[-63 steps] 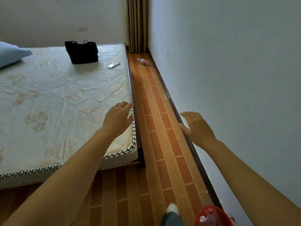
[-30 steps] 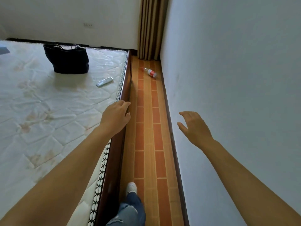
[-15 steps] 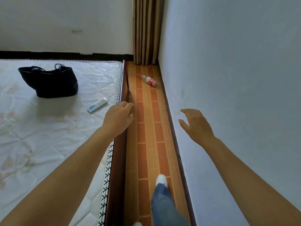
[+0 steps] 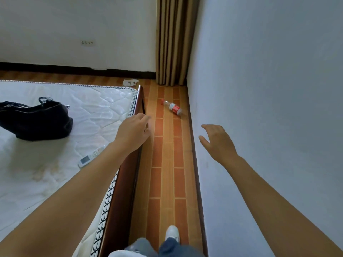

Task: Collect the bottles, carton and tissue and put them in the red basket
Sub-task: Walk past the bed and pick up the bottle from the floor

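A clear plastic bottle (image 4: 174, 108) with a red label and red cap lies on its side on the tiled floor, close to the right wall's skirting. A crumpled white tissue (image 4: 130, 82) lies on the floor beyond the bed's far corner. My left hand (image 4: 132, 133) hovers over the bed's wooden edge, fingers loosely apart and empty. My right hand (image 4: 217, 141) is held out in front of the right wall, fingers spread and empty. Both hands are well short of the bottle. The red basket is out of view.
A bed with a bare white mattress (image 4: 46, 156) fills the left; a black handbag (image 4: 35, 119) and a remote control (image 4: 89, 157) lie on it. The narrow tiled aisle (image 4: 167, 173) runs between bed frame and wall. A striped curtain (image 4: 173, 39) hangs in the corner.
I have walked forward along the aisle; the bottle is nearer, the tissue has come into view, and the red basket has dropped out of sight behind. Both hands stay raised and empty.
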`<action>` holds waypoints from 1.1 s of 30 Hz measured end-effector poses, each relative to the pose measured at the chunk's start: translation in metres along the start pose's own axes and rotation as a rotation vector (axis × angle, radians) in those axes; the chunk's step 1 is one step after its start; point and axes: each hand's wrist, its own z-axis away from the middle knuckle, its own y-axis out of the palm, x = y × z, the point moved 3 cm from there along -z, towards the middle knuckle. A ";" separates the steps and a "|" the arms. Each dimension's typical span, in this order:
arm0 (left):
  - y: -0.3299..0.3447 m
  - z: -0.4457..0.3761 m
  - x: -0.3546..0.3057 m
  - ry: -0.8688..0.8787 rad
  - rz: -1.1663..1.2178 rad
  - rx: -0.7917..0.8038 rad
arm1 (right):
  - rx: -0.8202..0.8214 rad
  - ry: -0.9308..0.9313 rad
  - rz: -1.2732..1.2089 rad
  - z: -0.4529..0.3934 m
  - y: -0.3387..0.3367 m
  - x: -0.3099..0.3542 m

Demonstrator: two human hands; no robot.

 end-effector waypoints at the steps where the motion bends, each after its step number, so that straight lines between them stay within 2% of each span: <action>1: 0.002 -0.014 0.003 -0.009 0.004 0.003 | 0.008 -0.001 -0.003 -0.016 0.000 -0.003; 10: 0.031 -0.140 0.049 -0.061 0.009 0.022 | 0.038 -0.023 0.016 -0.154 0.013 -0.021; 14: 0.048 -0.214 0.081 -0.039 0.024 0.004 | 0.037 0.000 0.004 -0.227 0.026 -0.028; 22: 0.067 -0.372 0.141 0.040 0.018 0.072 | 0.054 0.076 -0.013 -0.382 0.043 -0.028; 33: 0.100 -0.510 0.180 0.072 -0.010 0.158 | 0.070 0.143 -0.023 -0.514 0.055 -0.052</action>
